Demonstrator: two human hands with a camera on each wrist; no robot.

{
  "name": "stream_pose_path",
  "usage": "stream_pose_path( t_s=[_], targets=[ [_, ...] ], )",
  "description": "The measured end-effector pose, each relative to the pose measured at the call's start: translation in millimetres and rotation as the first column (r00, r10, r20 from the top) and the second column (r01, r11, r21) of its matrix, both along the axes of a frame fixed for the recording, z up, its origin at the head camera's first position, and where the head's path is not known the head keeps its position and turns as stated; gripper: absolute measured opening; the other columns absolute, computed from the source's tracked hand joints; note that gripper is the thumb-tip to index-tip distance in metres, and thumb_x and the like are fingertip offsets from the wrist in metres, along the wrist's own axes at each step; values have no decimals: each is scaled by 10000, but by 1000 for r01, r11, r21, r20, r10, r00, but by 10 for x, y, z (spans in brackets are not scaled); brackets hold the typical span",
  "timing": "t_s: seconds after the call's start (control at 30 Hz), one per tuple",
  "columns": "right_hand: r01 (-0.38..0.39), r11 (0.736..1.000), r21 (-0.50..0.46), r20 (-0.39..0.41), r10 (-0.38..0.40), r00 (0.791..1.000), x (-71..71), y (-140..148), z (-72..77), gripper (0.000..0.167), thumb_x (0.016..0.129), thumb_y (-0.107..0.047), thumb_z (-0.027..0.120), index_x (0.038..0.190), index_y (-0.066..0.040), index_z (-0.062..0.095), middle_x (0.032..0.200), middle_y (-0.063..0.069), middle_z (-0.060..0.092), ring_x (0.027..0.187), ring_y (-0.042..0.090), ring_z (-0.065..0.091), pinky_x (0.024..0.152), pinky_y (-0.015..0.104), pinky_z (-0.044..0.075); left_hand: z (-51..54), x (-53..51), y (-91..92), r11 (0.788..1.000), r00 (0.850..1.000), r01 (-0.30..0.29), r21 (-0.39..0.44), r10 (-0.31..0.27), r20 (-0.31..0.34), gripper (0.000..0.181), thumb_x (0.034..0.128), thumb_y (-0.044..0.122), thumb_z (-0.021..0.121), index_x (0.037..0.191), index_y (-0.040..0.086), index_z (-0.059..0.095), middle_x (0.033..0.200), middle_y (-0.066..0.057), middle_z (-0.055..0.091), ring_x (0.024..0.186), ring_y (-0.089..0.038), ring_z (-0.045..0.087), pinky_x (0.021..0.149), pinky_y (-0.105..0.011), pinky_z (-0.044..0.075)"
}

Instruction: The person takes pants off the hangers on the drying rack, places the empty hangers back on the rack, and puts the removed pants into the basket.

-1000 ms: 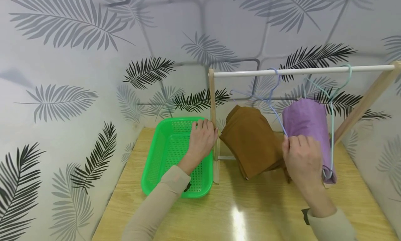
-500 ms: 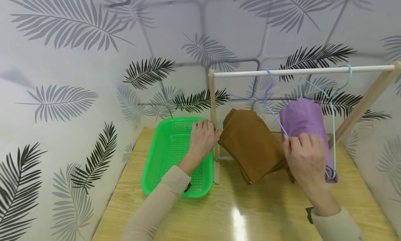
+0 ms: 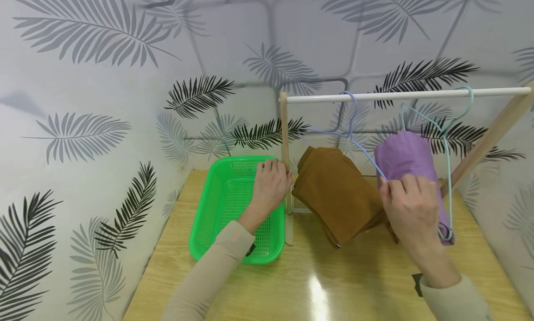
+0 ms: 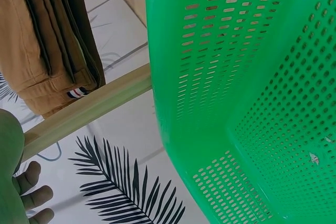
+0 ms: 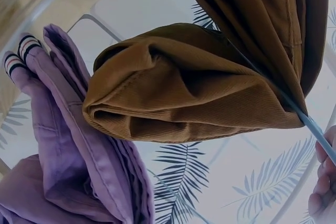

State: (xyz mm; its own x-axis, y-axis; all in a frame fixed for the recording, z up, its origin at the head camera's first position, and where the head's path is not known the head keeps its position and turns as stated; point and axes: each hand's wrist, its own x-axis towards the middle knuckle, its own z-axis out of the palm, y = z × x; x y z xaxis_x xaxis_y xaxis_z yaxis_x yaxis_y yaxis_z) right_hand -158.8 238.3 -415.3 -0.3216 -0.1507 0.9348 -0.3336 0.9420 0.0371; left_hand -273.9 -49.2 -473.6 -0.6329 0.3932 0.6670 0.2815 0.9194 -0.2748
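Note:
My left hand (image 3: 270, 184) grips the wooden post (image 3: 285, 140) of a small clothes rack, beside the green basket. With my right hand (image 3: 410, 209) I pinch the right arm of a blue hanger (image 3: 362, 150), whose hook sits over the white rod (image 3: 400, 95). Folded brown pants (image 3: 340, 191) hang over that hanger, tilted and bunched toward its right side. In the right wrist view, the brown pants (image 5: 178, 87) drape in loose folds where the hanger's arm (image 5: 310, 121) comes out. Folded purple pants (image 3: 402, 156) with striped cuffs hang from a mint hanger (image 3: 448, 172), partly behind my right hand.
The green basket (image 3: 208, 202) stands on the wooden table (image 3: 167, 270) left of the rack; a small dark item (image 3: 250, 250) shows at my left sleeve. A slanted wooden post (image 3: 492, 135) supports the rack's right end. A leaf-patterned wall (image 3: 233, 42) is close behind.
The blue hanger's hook has slid left along the rod, and the brown pants have dropped slightly. My right hand has shifted a little right. My left hand stays on the post.

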Motion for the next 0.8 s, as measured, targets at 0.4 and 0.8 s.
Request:
stream_pose_path(
  t_s=[0.4, 0.8],
  targets=[
    [-19, 999, -36, -35, 18, 999, 75, 16, 103, 361, 992, -138, 611, 719, 92, 562, 694, 251, 513, 659, 461, 431, 612, 568, 305, -24, 0, 1, 1000, 1000, 10, 7, -9, -14, 283, 1025, 375, 661, 926, 116, 601, 850, -28, 660, 849, -232, 633, 803, -351, 508],
    [-34, 996, -85, -18, 32, 999, 193, 21, 235, 322, 978, -114, 630, 746, 104, 581, 708, 272, 538, 678, 495, 435, 638, 596, 319, -4, 6, -7, 1000, 999, 21, 16, -21, -32, 283, 1031, 373, 652, 924, 116, 601, 862, -30, 667, 858, -234, 639, 804, -357, 516]
  ],
)
